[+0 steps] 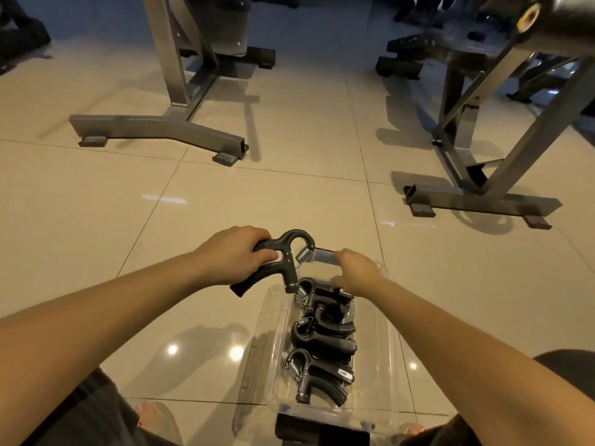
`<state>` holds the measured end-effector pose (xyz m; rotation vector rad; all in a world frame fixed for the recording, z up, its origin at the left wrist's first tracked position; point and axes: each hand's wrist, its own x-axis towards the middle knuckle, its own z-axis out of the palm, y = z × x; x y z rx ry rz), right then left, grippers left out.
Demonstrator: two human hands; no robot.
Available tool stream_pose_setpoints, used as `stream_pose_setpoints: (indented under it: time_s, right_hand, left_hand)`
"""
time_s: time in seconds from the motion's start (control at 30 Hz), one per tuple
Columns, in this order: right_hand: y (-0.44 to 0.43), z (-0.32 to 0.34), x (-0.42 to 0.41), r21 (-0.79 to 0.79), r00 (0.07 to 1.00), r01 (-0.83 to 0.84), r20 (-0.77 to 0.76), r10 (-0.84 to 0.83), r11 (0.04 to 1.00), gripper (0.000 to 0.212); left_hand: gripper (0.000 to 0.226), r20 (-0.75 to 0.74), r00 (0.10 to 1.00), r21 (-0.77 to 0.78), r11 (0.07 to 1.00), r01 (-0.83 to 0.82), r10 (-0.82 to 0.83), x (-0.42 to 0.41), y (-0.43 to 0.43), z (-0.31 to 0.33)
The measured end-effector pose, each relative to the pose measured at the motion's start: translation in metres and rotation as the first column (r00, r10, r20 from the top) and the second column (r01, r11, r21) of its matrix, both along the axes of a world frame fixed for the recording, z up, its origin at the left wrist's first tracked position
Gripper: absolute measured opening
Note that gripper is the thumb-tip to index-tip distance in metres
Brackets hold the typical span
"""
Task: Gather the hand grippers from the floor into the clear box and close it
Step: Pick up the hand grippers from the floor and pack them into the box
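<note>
Several hand grippers (pixel 322 342) lie in the clear box (pixel 378 349). Left hand (pixel 231 255) clamps another gripper (pixel 288 252) in its grip, right hand (pixel 357 272) holds the rim; closing remains.

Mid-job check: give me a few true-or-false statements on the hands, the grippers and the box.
1. The left hand holds a hand gripper. True.
2. The clear box is empty. False: several other grippers lie in it.
3. The right hand also holds a gripper. False: it grips the box's far end, with no gripper in it.
4. Metal frames stand on the tiled floor beyond the box. True.
</note>
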<state>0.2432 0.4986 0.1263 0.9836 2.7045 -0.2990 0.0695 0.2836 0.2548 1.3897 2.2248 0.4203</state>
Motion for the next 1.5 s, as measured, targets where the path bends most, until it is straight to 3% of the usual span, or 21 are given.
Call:
stream_pose_setpoints:
  time_s: [0.1,0.17,0.23,0.3,0.5,0.57,0.63,0.67,0.73,0.87,1.1,1.23,1.33,1.43,1.5]
  right_hand:
    - [-0.001,0.059,-0.006,-0.065,0.998,-0.044,-0.042,0.042,0.997,0.052]
    - [-0.014,0.101,-0.003,-0.226,0.993,-0.035,-0.117,0.009,0.973,0.052]
    - [-0.036,0.134,0.005,-0.523,0.958,0.0,-0.243,-0.149,0.852,0.043]
    - [-0.056,0.154,0.013,-0.709,0.912,-0.027,-0.305,-0.273,0.704,0.033]
    - [-0.085,0.159,0.014,-0.807,0.759,-0.033,-0.404,-0.511,0.59,0.02]
    - [-0.078,0.167,0.02,-0.832,0.731,-0.063,-0.415,-0.542,0.551,0.018]
    - [-0.062,0.175,0.031,-0.829,0.743,-0.1,-0.43,-0.513,0.55,0.02]
    - [-0.053,0.178,0.036,-0.831,0.757,-0.12,-0.431,-0.491,0.543,0.022]
    - [-0.042,0.182,0.045,-0.848,0.785,-0.166,-0.422,-0.453,0.503,0.026]
    - [-0.036,0.188,0.052,-0.845,0.822,-0.237,-0.438,-0.363,0.48,0.029]
    - [-0.038,0.187,0.046,-0.854,0.767,-0.208,-0.445,-0.462,0.478,0.032]
    - [-0.044,0.19,0.043,-0.799,0.813,-0.121,-0.421,-0.403,0.59,0.033]
    - [-0.048,0.194,0.046,-0.829,0.851,-0.175,-0.398,-0.341,0.532,0.043]
    - [-0.041,0.201,0.049,-0.772,0.851,-0.161,-0.424,-0.31,0.615,0.047]
    - [-0.034,0.206,0.051,-0.785,0.849,-0.133,-0.405,-0.339,0.606,0.047]
  left_hand:
    - [0.019,0.023,0.999,0.026,0.999,-0.037,0.037,0.002,0.004,0.002]
    - [0.019,0.061,0.995,0.056,0.995,-0.088,0.084,0.004,0.003,0.004]
    - [0.02,0.124,0.984,0.099,0.985,-0.14,0.127,0.008,0.001,0.005]
    - [0.021,0.217,0.964,0.142,0.972,-0.19,0.156,0.012,-0.002,0.005]
    - [0.023,0.575,0.802,0.168,0.935,-0.311,0.164,0.036,-0.008,0.021]
    - [0.029,0.623,0.771,0.15,0.946,-0.288,0.136,0.037,-0.007,0.029]
    - [0.029,0.443,0.89,0.232,0.945,-0.229,0.107,0.032,-0.004,0.034]
    - [0.024,0.263,0.96,0.308,0.936,-0.173,0.091,0.029,-0.004,0.035]
    - [0.038,-0.06,0.998,0.447,0.895,0.006,0.023,0.027,-0.005,0.038]
    - [0.058,-0.269,0.945,0.545,0.78,0.308,-0.185,0.028,-0.005,0.04]
    - [0.038,-0.594,0.791,0.528,0.669,0.522,-0.148,0.034,-0.01,0.042]
    - [0.035,-0.642,0.749,0.481,0.674,0.561,-0.165,0.031,-0.013,0.043]
    - [0.04,-0.561,0.809,0.509,0.697,0.505,-0.176,0.026,-0.015,0.046]
    - [0.041,-0.463,0.859,0.455,0.773,0.442,-0.219,0.024,-0.015,0.043]
    - [0.031,-0.369,0.901,0.407,0.833,0.375,-0.226,0.025,-0.015,0.04]
